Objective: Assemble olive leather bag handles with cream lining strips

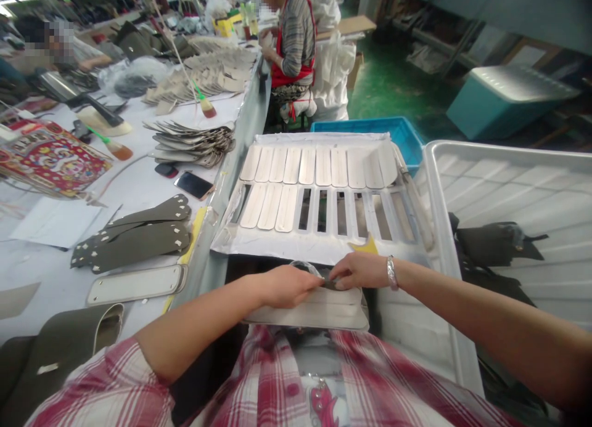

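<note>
Near the hands (pixel 291 285) (pixel 361 270), a bin (pixel 513 159) holds dark pieces (pixel 493 245).

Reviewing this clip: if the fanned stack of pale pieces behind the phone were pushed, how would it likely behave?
The stack would probably slide and spread, since its pieces overlap in a fan. They look springy rather than limp: several curve yet seem to hold shape. Each is likely light, judging by the thin edges.
</note>
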The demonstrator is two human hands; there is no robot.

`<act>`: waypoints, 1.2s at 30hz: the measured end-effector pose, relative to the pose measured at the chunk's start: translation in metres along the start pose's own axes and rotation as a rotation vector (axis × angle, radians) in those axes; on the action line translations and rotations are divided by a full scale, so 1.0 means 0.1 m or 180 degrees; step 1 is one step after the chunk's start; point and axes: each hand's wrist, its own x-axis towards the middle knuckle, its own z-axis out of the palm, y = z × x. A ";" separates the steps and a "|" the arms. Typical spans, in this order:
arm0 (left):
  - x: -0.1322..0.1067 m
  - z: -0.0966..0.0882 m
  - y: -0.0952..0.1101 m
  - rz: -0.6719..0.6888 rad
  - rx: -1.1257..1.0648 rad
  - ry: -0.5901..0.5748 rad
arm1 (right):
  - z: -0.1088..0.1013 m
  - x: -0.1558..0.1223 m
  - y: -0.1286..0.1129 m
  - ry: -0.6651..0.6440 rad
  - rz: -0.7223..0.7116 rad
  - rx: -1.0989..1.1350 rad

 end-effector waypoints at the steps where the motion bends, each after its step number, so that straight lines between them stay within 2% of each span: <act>1: -0.10 -0.05 -0.10 0.0019 -0.0189 -0.0077 | 0.00 0.01 0.03 -0.0045 -0.0119 0.0159; 3: -0.30 -0.10 -0.25 -0.0003 -0.0427 -0.0134 | 0.03 0.03 0.07 -0.0151 -0.0313 0.0515; 6: -0.46 -0.01 -0.36 -0.0064 -0.0398 -0.0093 | 0.09 0.08 0.08 -0.0320 -0.0448 0.0815; 12: -0.48 0.21 -0.37 0.0076 -0.0082 0.0033 | 0.12 0.26 -0.11 -0.0602 -0.0663 0.0805; 18: -0.52 0.21 -0.39 0.0130 0.0059 0.0112 | 0.18 0.51 -0.37 -0.0509 -0.0752 0.0598; 20: -0.62 0.18 -0.46 0.0129 -0.0093 0.0126 | 0.19 0.56 -0.42 -0.0510 -0.0777 0.0595; 24: -0.91 0.16 -0.65 0.0030 -0.0610 0.0246 | 0.19 0.65 -0.48 -0.0510 -0.0548 0.0560; 27: -1.06 0.19 -0.73 0.0005 -0.0554 0.0379 | 0.21 0.78 -0.57 -0.0536 -0.0790 0.0588; 29: -1.11 0.22 -0.72 0.0010 -0.0358 0.0367 | 0.24 0.90 -0.67 -0.0481 -0.0969 0.0570; 31: -1.13 0.23 -0.68 -0.0052 -0.0136 0.0353 | 0.27 1.04 -0.79 -0.0380 -0.0933 0.0413; 36: -1.22 0.26 -0.51 -0.0487 0.0551 0.0356 | 0.32 1.26 -0.97 -0.0251 -0.0975 -0.0081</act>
